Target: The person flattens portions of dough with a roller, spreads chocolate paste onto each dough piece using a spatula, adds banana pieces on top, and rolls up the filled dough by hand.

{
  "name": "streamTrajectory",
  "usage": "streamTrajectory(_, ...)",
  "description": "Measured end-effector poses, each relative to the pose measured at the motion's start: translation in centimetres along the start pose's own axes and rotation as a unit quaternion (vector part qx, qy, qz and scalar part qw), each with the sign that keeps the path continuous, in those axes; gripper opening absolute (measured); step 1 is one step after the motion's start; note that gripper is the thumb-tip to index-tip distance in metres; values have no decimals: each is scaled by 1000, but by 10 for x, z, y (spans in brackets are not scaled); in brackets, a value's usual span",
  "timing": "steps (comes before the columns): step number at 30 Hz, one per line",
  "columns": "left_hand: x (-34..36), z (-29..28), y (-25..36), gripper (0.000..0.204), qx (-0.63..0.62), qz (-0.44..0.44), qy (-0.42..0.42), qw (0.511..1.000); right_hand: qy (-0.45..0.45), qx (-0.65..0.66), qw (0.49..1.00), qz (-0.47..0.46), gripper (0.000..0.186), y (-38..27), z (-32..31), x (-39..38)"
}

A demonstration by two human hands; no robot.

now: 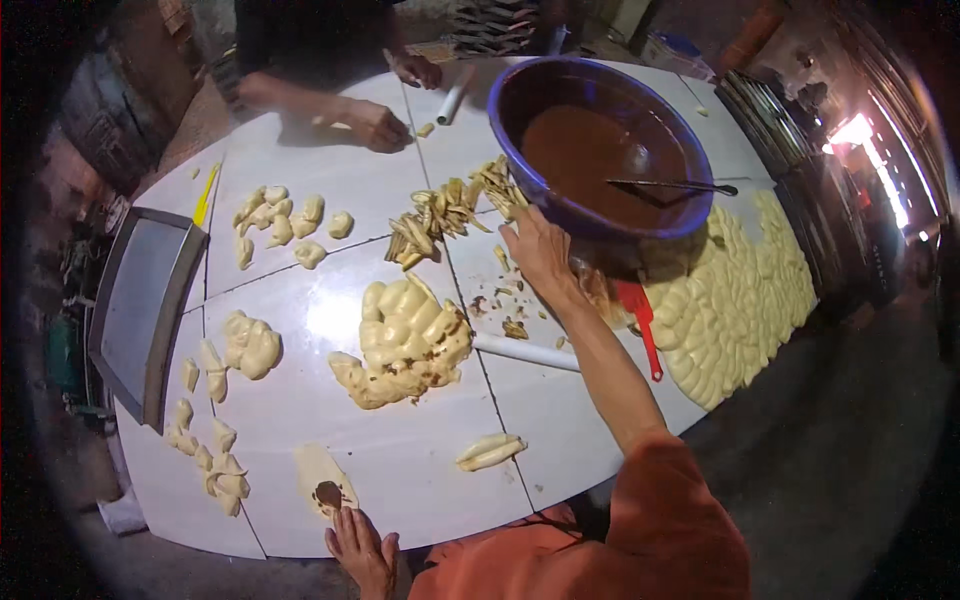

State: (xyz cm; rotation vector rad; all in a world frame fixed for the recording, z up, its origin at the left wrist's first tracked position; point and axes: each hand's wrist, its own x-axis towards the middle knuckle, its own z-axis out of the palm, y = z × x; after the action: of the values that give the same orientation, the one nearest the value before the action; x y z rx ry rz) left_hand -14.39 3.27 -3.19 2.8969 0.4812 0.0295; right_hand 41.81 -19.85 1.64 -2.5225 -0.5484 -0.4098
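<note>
Near the front edge of the table, my left hand point(362, 548) lies with fingers stretched, touching the near end of a flat dough piece point(318, 468). A dark brown dab of filling point(328, 494) sits on that dough just beyond my fingertips. My right arm stretches forward, and my right hand point(540, 250) is at the near side of a purple basin point(505, 150) of brown paste, fingers extended. Its fingertips are beside a pile of pale strips, perhaps sliced banana point(435, 222); I see nothing held. Two rolled dough pieces point(490, 452) lie between my arms.
A large dough heap point(405, 335) lies mid-table, with smaller lumps point(250, 345) at left. A white rolling pin point(527, 352), red spatula point(645, 325) and many finished rolls point(725, 310) lie right. A metal tray point(145, 300) stands far left. Across, a co-worker's hands point(375, 125) work.
</note>
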Motion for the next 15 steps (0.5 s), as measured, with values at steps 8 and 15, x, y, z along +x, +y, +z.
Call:
streamTrajectory(8, -14, 15, 5, 71, 34, -24, -46, 998, -29, -60, 997, 35, 26, 32, 37, 25)
streamTrajectory(15, -6, 20, 4, 59, 43, 12, 57, 997, -109, -17, 992, -64, 22, 46, 0, 8)
